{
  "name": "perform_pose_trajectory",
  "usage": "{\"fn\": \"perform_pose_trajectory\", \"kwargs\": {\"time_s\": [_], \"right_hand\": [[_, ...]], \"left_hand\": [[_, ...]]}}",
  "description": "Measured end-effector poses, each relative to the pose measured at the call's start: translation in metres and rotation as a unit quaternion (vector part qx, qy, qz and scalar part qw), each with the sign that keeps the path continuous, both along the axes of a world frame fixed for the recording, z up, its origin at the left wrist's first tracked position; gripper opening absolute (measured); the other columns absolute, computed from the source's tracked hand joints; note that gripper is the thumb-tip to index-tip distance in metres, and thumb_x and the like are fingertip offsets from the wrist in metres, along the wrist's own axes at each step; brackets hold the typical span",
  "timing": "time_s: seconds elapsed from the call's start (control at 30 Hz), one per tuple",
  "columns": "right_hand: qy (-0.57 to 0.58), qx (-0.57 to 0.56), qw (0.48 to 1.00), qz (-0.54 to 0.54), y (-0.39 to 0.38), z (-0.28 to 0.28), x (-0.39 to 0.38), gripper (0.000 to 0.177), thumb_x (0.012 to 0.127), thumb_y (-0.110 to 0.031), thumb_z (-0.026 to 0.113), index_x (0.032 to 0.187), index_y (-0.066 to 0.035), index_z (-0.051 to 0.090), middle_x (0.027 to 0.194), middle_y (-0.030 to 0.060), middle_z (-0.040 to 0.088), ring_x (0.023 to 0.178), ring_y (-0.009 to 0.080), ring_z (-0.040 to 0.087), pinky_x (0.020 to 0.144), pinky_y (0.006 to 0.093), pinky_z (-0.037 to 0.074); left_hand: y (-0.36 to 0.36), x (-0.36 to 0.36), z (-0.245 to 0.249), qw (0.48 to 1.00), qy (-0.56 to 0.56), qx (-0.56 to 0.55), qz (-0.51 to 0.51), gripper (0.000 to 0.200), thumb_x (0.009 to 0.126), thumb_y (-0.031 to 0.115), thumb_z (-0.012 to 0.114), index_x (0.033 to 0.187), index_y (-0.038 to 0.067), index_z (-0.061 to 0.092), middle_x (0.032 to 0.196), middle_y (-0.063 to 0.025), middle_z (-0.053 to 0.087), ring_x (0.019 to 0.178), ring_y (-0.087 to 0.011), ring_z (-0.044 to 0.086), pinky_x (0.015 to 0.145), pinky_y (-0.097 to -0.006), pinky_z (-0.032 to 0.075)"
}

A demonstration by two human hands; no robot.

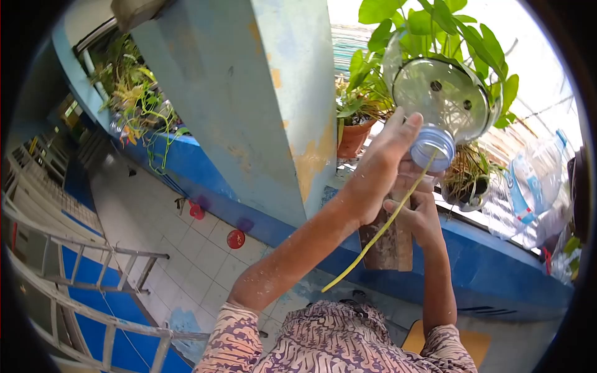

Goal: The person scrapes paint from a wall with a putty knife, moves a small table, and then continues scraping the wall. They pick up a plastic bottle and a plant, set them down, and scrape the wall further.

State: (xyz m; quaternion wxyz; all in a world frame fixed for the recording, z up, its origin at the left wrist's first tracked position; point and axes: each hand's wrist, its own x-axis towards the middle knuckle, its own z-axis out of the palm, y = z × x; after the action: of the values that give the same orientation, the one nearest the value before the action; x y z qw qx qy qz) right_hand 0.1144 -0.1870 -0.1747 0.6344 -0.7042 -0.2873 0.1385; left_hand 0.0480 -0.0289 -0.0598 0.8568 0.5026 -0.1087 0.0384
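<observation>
A clear plastic bottle half (472, 102), cut open and pierced with round holes, is tilted with its blue-ringed neck (435, 146) towards me. My left hand (388, 146) is closed around it beside the neck, thumb on the near side. A yellow cord (373, 240) comes out of the neck and hangs down to the left, its end loose. Just below the neck, my right hand (423, 214) pinches the cord between thumb and fingers; some of those fingers are hidden. A weathered wooden board (388, 248) shows below and behind my hands.
A potted plant (356, 138) stands on the ledge behind the bottle. Another plastic bottle (535, 177) sits at the right. A blue-grey pillar (242, 93) rises left of my hands. Ladders (112, 323) are at the lower left, and red round objects (236, 239) lie on the tiled floor.
</observation>
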Motion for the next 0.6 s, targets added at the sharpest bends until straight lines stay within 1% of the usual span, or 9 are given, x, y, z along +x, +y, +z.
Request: {"fn": "perform_pose_trajectory", "kwargs": {"time_s": [0.07, 0.1, 0.17, 0.23, 0.27, 0.3, 0.4, 0.47, 0.6], "right_hand": [[0.2, 0.168, 0.964, -0.057, -0.018, -0.023, -0.031, 0.031, 0.09, -0.014, 0.076, 0.114, 0.004, 0.07, 0.106, 0.0108, 0.074, 0.092, 0.0177, 0.072, 0.077, 0.0327, 0.06], [0.213, 0.177, 0.958, -0.074, -0.021, -0.039, -0.047, 0.031, 0.09, -0.014, 0.076, 0.114, 0.004, 0.07, 0.106, 0.0108, 0.074, 0.092, 0.0177, 0.072, 0.077, 0.0327, 0.06], [0.346, 0.292, 0.877, -0.159, -0.017, -0.07, -0.082, 0.045, 0.088, -0.01, 0.076, 0.128, 0.004, 0.062, 0.106, 0.0108, 0.072, 0.093, 0.0201, 0.071, 0.085, 0.0353, 0.058], [0.382, 0.271, 0.872, -0.143, -0.004, -0.091, -0.114, 0.051, 0.085, -0.015, 0.081, 0.129, 0.004, 0.063, 0.113, 0.0103, 0.071, 0.102, 0.0208, 0.068, 0.092, 0.039, 0.055], [0.397, 0.238, 0.881, -0.1, 0.0, -0.095, -0.123, 0.052, 0.085, -0.016, 0.082, 0.129, 0.004, 0.063, 0.113, 0.0105, 0.071, 0.102, 0.0209, 0.068, 0.093, 0.039, 0.054], [0.409, 0.206, 0.887, -0.054, 0.005, -0.097, -0.129, 0.053, 0.085, -0.017, 0.082, 0.13, 0.004, 0.062, 0.114, 0.0108, 0.071, 0.103, 0.021, 0.068, 0.093, 0.0389, 0.054], [0.398, 0.194, 0.896, -0.034, 0.019, -0.097, -0.131, 0.055, 0.09, -0.023, 0.081, 0.134, 0.004, 0.061, 0.117, 0.0123, 0.07, 0.103, 0.0222, 0.068, 0.094, 0.0392, 0.054], [0.436, 0.231, 0.869, -0.038, 0.028, -0.084, -0.129, 0.055, 0.093, -0.026, 0.078, 0.135, 0.004, 0.06, 0.119, 0.0133, 0.069, 0.105, 0.023, 0.068, 0.095, 0.0398, 0.053], [0.513, 0.187, 0.837, -0.02, 0.042, -0.09, -0.139, 0.055, 0.101, -0.036, 0.069, 0.137, 0.005, 0.057, 0.122, 0.0158, 0.068, 0.112, 0.0235, 0.066, 0.098, 0.0401, 0.054]], "left_hand": [[0.007, 0.01, 0.012, 0.998, 0.021, 0.054, -0.029, 0.057, 0.107, 0.052, 0.05, 0.128, -0.001, 0.059, 0.111, -0.021, 0.075, 0.1, -0.0303, 0.076, 0.083, -0.0398, 0.063], [0.01, 0.013, 0.022, 0.994, 0.019, 0.107, -0.032, 0.057, 0.107, 0.05, 0.051, 0.127, -0.002, 0.059, 0.111, -0.0221, 0.075, 0.098, -0.0301, 0.077, 0.081, -0.0392, 0.065], [0.015, 0.024, 0.032, 0.984, 0.028, 0.174, -0.04, 0.055, 0.107, 0.048, 0.051, 0.128, -0.002, 0.059, 0.111, -0.0234, 0.075, 0.096, -0.0299, 0.077, 0.08, -0.0391, 0.066], [0.017, 0.028, 0.047, 0.973, 0.027, 0.222, -0.056, 0.056, 0.107, 0.047, 0.052, 0.129, -0.004, 0.058, 0.111, -0.0254, 0.074, 0.097, -0.0298, 0.077, 0.082, -0.0398, 0.066], [0.023, 0.032, 0.054, 0.962, 0.04, 0.257, -0.079, 0.055, 0.109, 0.044, 0.047, 0.139, -0.002, 0.052, 0.117, -0.0308, 0.071, 0.098, -0.0302, 0.077, 0.085, -0.0403, 0.066], [0.024, 0.039, 0.055, 0.972, 0.043, 0.215, -0.081, 0.053, 0.105, 0.041, 0.057, 0.137, -0.001, 0.053, 0.103, -0.0266, 0.074, 0.084, -0.03, 0.078, 0.074, -0.0411, 0.068], [0.03, 0.048, 0.078, 0.975, 0.131, 0.142, -0.106, 0.052, 0.107, 0.042, 0.056, 0.124, -0.007, 0.06, 0.108, -0.0275, 0.072, 0.08, -0.0299, 0.077, 0.068, -0.0407, 0.067], [0.044, 0.06, 0.077, 0.965, 0.095, 0.085, -0.228, 0.059, 0.111, 0.042, 0.041, 0.14, -0.01, 0.045, 0.112, -0.0359, 0.068, 0.098, -0.038, 0.076, 0.079, -0.047, 0.07], [0.031, 0.051, 0.079, 0.967, 0.123, 0.054, -0.214, 0.063, 0.111, 0.042, 0.041, 0.143, -0.012, 0.042, 0.114, -0.0384, 0.066, 0.099, -0.0392, 0.076, 0.078, -0.0432, 0.07]]}}
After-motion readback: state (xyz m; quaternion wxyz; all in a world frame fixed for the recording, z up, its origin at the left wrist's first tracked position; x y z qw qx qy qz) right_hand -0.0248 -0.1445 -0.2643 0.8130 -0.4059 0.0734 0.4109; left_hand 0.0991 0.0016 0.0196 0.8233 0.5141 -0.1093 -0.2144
